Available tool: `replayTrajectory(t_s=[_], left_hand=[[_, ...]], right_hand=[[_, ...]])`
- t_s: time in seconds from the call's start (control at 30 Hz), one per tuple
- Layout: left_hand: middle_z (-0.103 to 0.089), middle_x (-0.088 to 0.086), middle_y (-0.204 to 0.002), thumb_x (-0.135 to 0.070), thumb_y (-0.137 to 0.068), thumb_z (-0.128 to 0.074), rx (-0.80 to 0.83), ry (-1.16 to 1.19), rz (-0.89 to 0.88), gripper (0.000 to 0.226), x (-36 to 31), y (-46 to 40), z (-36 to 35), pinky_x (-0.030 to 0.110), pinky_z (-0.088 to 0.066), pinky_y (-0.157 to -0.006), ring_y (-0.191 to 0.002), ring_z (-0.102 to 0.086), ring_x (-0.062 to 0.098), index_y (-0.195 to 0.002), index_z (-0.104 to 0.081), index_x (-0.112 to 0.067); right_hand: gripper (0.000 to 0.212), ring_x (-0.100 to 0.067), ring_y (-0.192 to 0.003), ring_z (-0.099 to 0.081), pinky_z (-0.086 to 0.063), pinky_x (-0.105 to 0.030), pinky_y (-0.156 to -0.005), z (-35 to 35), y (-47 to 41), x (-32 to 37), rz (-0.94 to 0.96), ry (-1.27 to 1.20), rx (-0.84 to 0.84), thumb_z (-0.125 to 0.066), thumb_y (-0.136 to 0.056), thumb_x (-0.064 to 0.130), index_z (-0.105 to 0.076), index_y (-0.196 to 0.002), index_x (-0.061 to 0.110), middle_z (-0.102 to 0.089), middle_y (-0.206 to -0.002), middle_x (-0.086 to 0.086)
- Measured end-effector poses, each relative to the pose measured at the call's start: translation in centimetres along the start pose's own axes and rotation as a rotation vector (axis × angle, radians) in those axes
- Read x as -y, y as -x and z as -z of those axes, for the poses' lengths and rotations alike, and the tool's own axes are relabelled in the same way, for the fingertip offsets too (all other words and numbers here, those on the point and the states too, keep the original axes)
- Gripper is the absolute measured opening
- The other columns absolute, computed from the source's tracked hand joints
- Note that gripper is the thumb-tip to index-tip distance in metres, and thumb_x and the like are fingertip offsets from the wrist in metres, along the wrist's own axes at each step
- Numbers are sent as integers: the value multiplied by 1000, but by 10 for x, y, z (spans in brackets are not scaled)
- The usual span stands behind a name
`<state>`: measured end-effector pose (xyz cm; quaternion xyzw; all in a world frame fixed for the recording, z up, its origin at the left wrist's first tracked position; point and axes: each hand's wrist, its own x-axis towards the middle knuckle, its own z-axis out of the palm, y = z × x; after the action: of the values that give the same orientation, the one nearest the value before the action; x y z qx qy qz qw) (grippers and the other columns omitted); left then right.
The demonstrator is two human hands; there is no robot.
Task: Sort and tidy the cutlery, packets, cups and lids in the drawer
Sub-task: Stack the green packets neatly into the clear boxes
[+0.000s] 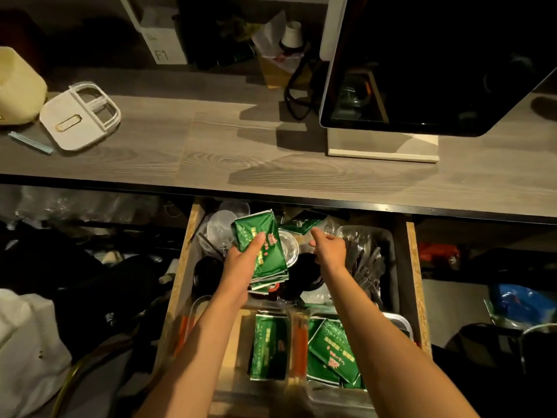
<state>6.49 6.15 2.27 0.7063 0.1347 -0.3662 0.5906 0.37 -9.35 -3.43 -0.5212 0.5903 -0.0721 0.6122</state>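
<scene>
Hands over the open drawer (417, 285): my left hand (241, 260) grips a stack of green packets (262, 248), my right hand (328, 248), nearer and loose, one finger out, points at a loose packet (301, 224) lying crosswise just beyond it.

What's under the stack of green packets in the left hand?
Below the stack of green packets held by the left hand: a clear lid and a dark round container. What lies directly beneath is covered.

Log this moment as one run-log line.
left hand: holds stack of green packets | right hand: open, reaching for loose green packet at drawer back | state: sorting
</scene>
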Motion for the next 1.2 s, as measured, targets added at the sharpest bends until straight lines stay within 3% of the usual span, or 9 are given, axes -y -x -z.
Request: replayTrajectory(t_s=[0.1, 0.27, 0.43, 0.6, 0.77, 0.87, 0.97, 1.1, 1.2], left_hand=[[-66, -4, -120, -59, -80, -73, 12, -24, 27, 59, 4, -21, 3, 39, -51, -97, -108, -64, 14, -122, -56, -21], [-71, -8, -99, -38, -93, -67, 56, -10, 52, 17, 10, -34, 2, 19, -52, -57, -77, -70, 2, -107, -61, -30], [-66, 0, -122, -44, -88, -71, 53, 28, 71, 32, 12, -28, -3, 42, -46, -105, -112, -62, 17, -110, -57, -24], [-20, 8, -164, -58, -85, -67, 101, 5, 140, 104, 18, -7, -14, 49, -25, -117, -149, -24, 30, -159, -8, -17], [-11, 7, -166, -64, -83, -64, 128, -42, 155, 108, 26, 28, -26, 51, -23, -118, -151, -18, 31, -159, -1, -19], [-19, 7, -164, -71, -80, -64, 101, 1, 159, 108, 33, 50, -34, 53, -28, -117, -148, -27, 32, -159, -9, -22], [-58, 13, -141, -87, -61, -66, 129, 46, 174, 110, 42, 70, -37, 52, -53, -96, -119, -63, 33, -146, -44, -20], [-77, 8, -100, -64, -98, -35, 184, 137, 124, 57, 33, 109, -38, 32, -61, -69, -87, -75, 23, -109, -70, -20], [-58, 6, -142, -80, -79, -56, 209, 104, 75, 79, 38, 121, -33, 45, -49, -102, -123, -60, 24, -136, -56, -25]], right_hand=[[42, -20, -62, -56, -40, -30, -65, -13, -22, -3, -7, 129, -6, -63, -93, 39, -69, -73, 2, -61, -63, -5], [36, -17, -57, -57, -46, -30, -65, -27, -41, -7, 2, 138, 23, -69, -91, 27, -64, -59, 11, -63, -58, -5], [32, -16, -57, -55, -44, -29, -62, -13, -24, -14, 37, -14, -8, -70, -88, 12, -68, -56, 16, -60, -53, 0], [20, -20, -66, -44, -37, -29, -61, 25, 19, -27, 67, -157, 20, -61, -93, 9, -62, -73, 9, -51, -66, -7], [25, -10, -72, -53, -43, -24, -63, 64, 87, -22, 255, -328, -25, -48, -99, 2, -66, -93, 18, -64, -80, 5], [33, -10, -81, -63, -49, -21, -67, 81, 125, -18, 354, -297, 79, -45, -99, 0, -68, -103, 23, -72, -90, 8], [33, -3, -104, -64, -54, -23, -87, 88, 144, -30, 366, -136, 210, -44, -101, 4, -65, -120, 21, -70, -114, 7], [43, -9, -128, -52, -44, -46, -108, 97, 159, -48, 395, 89, 184, -46, -96, 27, -54, -138, 27, -59, -137, 8], [41, -7, -118, -59, -50, -25, -99, 102, 178, -43, 462, 145, 200, -47, -100, 13, -54, -139, 25, -60, -134, 9]])
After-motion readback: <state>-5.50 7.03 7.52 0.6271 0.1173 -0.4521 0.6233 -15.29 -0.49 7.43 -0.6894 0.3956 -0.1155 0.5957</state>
